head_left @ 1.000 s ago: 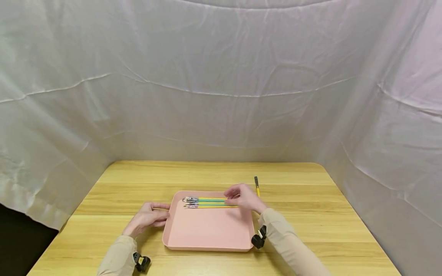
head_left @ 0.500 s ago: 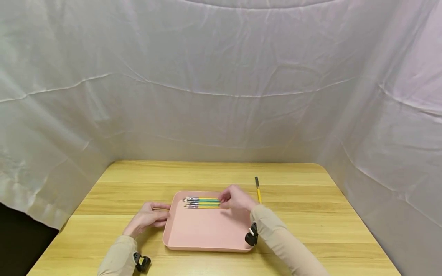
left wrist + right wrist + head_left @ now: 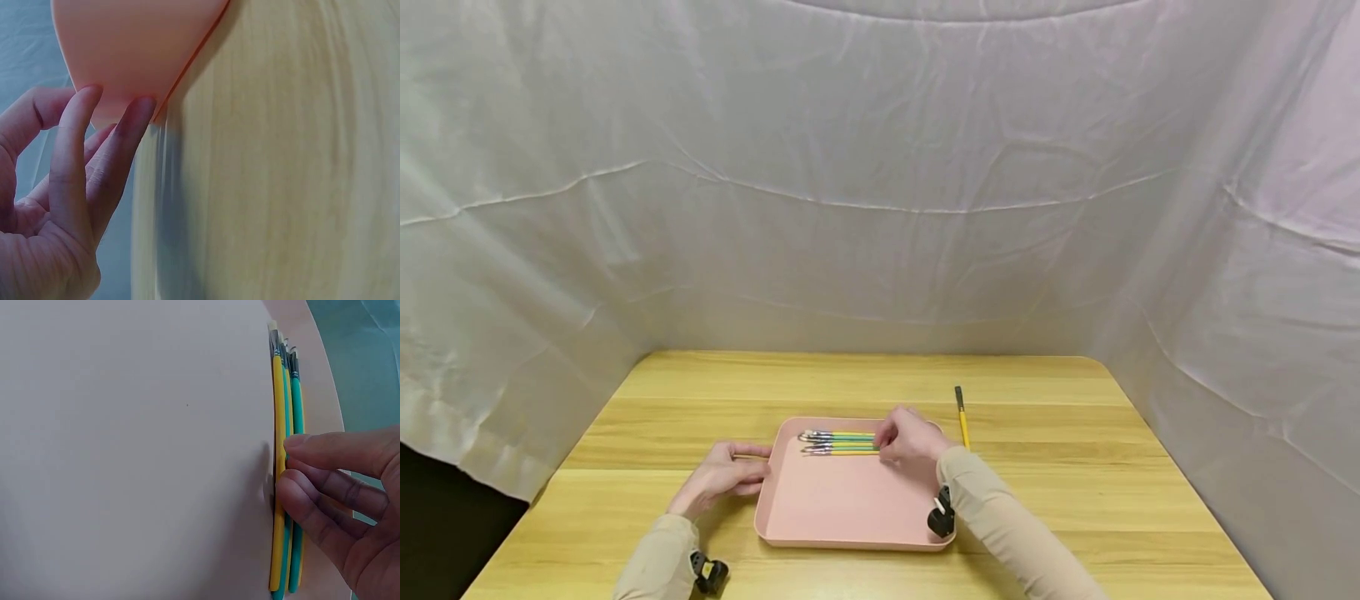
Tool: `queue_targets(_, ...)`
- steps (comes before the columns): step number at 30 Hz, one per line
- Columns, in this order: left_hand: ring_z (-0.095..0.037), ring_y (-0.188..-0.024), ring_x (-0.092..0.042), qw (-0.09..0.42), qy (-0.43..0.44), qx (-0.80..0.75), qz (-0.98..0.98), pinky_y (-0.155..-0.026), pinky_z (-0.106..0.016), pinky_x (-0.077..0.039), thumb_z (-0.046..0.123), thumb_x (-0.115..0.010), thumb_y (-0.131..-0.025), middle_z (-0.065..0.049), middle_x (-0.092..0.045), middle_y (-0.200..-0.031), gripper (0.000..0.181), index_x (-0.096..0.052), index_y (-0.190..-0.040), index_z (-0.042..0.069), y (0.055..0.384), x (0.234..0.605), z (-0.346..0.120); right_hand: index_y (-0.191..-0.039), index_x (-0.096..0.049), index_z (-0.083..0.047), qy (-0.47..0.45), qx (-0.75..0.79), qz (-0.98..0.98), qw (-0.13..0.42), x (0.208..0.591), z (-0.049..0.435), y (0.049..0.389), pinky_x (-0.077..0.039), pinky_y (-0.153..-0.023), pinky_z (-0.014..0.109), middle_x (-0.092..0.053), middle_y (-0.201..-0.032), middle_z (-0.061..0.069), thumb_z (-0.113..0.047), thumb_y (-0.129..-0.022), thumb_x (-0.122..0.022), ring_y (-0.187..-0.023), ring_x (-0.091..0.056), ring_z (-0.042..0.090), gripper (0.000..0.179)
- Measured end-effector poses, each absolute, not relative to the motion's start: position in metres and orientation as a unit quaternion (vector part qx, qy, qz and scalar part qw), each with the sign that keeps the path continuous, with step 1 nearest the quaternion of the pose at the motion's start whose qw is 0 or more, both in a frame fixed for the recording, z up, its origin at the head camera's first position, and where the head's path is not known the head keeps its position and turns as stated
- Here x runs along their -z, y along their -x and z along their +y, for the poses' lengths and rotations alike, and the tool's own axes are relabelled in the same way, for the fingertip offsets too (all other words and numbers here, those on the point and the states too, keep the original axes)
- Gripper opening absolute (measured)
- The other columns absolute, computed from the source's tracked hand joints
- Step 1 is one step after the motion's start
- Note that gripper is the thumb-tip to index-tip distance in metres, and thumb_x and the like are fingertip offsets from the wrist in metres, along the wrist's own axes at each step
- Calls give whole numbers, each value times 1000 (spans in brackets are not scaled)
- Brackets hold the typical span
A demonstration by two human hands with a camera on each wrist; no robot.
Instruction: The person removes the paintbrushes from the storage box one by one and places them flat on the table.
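Observation:
A pink tray [image 3: 850, 508] lies on the wooden table. Along its far side several paintbrushes [image 3: 838, 442] with yellow and green handles lie side by side, bristles to the left. My right hand [image 3: 913, 435] has thumb and fingertips curled on their handles; in the right wrist view those fingertips [image 3: 295, 487] touch the row of handles, and how many they pinch is hidden. At the tray's left wall my left hand [image 3: 718, 479] rests with fingers extended; the left wrist view has its fingertips [image 3: 144, 107] against the tray's outer wall.
Another paintbrush [image 3: 964, 421], with a yellow handle and dark bristles, lies on the table just beyond the tray's right side. Grey cloth [image 3: 880, 258] hangs behind the table [image 3: 1075, 500] and along its sides.
My right hand has moved left along the brush handles, most of it during the first half second. The left hand and the tray have stayed nearly still.

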State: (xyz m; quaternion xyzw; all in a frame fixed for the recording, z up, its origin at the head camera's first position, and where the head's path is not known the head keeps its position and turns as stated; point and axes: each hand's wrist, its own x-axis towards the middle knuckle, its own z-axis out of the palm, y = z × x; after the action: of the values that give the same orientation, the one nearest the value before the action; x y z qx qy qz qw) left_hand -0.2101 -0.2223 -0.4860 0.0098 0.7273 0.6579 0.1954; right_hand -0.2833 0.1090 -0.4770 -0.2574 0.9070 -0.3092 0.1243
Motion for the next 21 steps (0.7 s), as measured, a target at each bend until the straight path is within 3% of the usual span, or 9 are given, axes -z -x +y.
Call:
queue_targets(15,-9,-82,-73,195,-12,-661,724,-69,-20,-63,-2,-66,-90,-18,-76,-102,54,-45,-134,-24,211,486,-223,-72,-76,-9,305,264,912,67,485,103,285,-41,-56,14,-70,-68,-2,7,-76,-75,-61,-50,4,17)
queue_targets(21,-9,-82,-73,195,-11,-661,724,-70,-20,-63,-2,-66,-90,-17,-77,-102,53,-46,-134,-23,211,485,-223,-76,-76,-9,304,254,916,70,481,101,281,-45,-58,16,-72,-72,1,6,-78,-75,-64,-52,5,15)
